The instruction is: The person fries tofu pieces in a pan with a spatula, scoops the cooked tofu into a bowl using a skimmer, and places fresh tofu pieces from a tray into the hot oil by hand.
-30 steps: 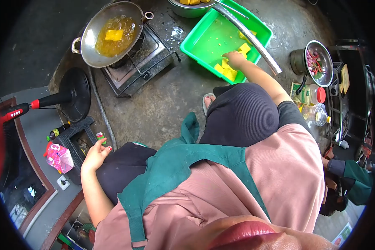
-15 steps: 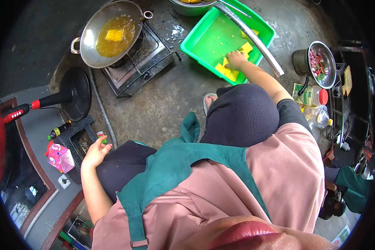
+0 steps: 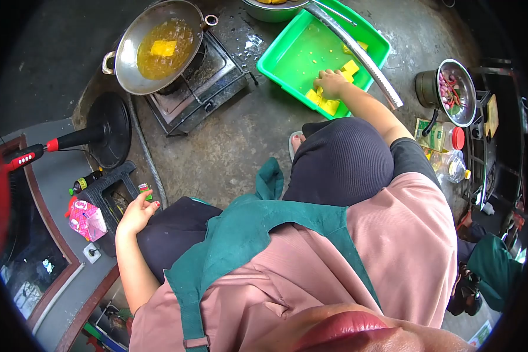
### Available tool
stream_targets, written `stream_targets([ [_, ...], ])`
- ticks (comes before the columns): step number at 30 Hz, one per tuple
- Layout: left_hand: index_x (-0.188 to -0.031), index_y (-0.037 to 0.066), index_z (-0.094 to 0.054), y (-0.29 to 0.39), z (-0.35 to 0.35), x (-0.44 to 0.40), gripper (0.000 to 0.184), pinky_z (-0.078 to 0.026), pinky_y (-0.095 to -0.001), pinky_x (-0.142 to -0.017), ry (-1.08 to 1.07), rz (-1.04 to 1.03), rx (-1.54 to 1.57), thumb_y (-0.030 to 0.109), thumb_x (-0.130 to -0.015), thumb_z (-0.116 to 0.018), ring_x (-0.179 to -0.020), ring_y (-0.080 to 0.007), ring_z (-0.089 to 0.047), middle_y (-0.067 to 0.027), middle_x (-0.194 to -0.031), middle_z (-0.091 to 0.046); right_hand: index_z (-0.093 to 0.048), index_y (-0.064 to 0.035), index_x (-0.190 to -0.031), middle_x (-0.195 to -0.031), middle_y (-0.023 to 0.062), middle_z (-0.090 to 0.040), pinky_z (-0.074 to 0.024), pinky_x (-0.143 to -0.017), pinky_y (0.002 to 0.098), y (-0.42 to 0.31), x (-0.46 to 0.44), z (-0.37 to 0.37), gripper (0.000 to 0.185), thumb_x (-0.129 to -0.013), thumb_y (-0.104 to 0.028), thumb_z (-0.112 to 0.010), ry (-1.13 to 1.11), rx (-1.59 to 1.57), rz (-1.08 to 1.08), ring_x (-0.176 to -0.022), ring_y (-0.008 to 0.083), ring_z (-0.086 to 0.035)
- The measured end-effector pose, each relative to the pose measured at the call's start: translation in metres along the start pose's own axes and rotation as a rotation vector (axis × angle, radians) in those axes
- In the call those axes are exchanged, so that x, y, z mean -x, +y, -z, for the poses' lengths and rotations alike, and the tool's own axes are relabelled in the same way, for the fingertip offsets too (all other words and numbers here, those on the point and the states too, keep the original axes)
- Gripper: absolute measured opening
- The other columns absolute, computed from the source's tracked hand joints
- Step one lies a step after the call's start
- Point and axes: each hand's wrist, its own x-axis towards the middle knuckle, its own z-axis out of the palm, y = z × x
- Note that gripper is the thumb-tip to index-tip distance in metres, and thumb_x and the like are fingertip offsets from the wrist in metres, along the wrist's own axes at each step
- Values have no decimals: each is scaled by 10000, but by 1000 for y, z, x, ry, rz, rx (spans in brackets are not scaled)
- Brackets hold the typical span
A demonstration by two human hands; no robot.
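My right hand (image 3: 331,83) reaches into a green tray (image 3: 272,69), its fingers curled down over yellow blocks (image 3: 330,106); what its fingertips hold is hidden. Other yellow blocks (image 3: 351,67) lie farther up the tray's right side. Near my knee, my left hand (image 3: 137,213) hangs with its fingers apart and nothing in them. A wok (image 3: 125,64) of bubbling oil stands on the stove (image 3: 202,97) at the upper left, with one yellow block (image 3: 163,48) in the oil.
A long metal utensil (image 3: 364,60) slants across the tray from a green bowl (image 3: 270,14). To the right are a pot (image 3: 428,89) with shallots and chillies, and bottles (image 3: 452,166). A fan (image 3: 108,132) stands left. Another person (image 3: 494,273) is at the far right.
My right hand first pointed at the blocks, then lowered, its fingers curling over them. The left hand stays almost still. The person at the right has shifted, and the view has moved slightly.
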Motion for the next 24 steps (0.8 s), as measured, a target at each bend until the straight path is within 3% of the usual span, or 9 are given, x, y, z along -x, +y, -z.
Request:
stream_targets([
  [3,-1326,39,-448,1,0,1,532,-465,-284,-700,6,-2,20,224,-865,-639,-732,-142,-585,-65,-782,-615,-611,-177,-1113,-1224,37,-515,-378,-928,434,1,-7,1,363,-756,-216,-665,-1,140,-23,-1209,225,-421],
  [6,-1323,38,-451,-2,-1,0,542,-473,-301,-710,12,-10,14,234,-859,-650,-746,-162,-588,-77,-796,-617,-625,-185,-1088,-1159,20,-564,-391,-919,409,0,-9,16,326,-762,-179,-649,-65,278,96,-1174,218,-458],
  [9,-1324,42,-451,-3,0,1,548,-476,-310,-734,13,-10,-1,248,-857,-652,-775,-173,-596,-89,-823,-623,-631,-185,-1072,-1082,10,-607,-397,-920,390,5,-13,16,302,-772,-161,-638,-101,214,126,-1123,216,-504],
  [12,-1324,49,-453,-7,-2,2,546,-479,-313,-746,15,-6,-5,255,-859,-651,-797,-179,-601,-102,-857,-630,-634,-194,-1050,-1008,24,-611,-409,-879,365,10,-13,9,338,-718,-156,-688,-48,197,126,-1067,223,-525],
  [15,-1327,56,-450,-3,0,6,548,-481,-316,-752,24,-12,17,258,-860,-651,-809,-183,-605,-111,-878,-635,-636,-191,-1038,-1034,28,-607,-412,-890,366,20,-25,-9,341,-707,-141,-698,57,245,59,-1064,217,-526],
  [19,-1336,58,-438,-5,1,12,557,-483,-320,-756,35,-45,38,257,-861,-650,-810,-192,-608,-114,-882,-636,-639,-160,-1057,-1134,43,-586,-425,-924,402,7,-4,27,337,-727,-172,-703,130,-53,-41,-1124,228,-520],
  [20,-1338,57,-436,-6,1,14,559,-483,-321,-760,40,-58,40,255,-861,-650,-814,-194,-610,-117,-884,-638,-642,-111,-1033,-1072,76,-612,-449,-889,403,9,-5,30,367,-686,-183,-737,227,-131,-23,-1070,257,-554],
  [24,-1340,51,-429,-2,1,25,566,-483,-324,-780,43,-91,59,246,-857,-650,-838,-206,-622,-134,-903,-650,-649,-69,-959,-919,132,-652,-478,-807,390,-12,6,85,307,-682,-180,-724,432,-492,153,-905,295,-613],
])
